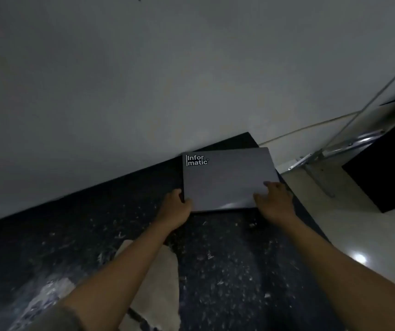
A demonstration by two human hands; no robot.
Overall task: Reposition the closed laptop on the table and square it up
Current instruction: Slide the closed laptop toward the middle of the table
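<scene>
A closed grey laptop [225, 179] with a white "Informatic" sticker at its far left corner lies on the dark speckled table [227, 263], near the table's far right corner by the wall. My left hand [176, 207] grips the laptop's near left corner, thumb on the lid. My right hand [274, 201] holds the near right corner, fingers spread over the lid. The laptop's right edge sits close to the table's right edge.
A pale wall [144, 91] runs along the table's far side. A beige cloth or paper [158, 278] lies on the table under my left forearm. To the right, beyond the table edge, are a metal bracket [316, 156], a thin cable [311, 126] and a black box [390, 168] on a light floor.
</scene>
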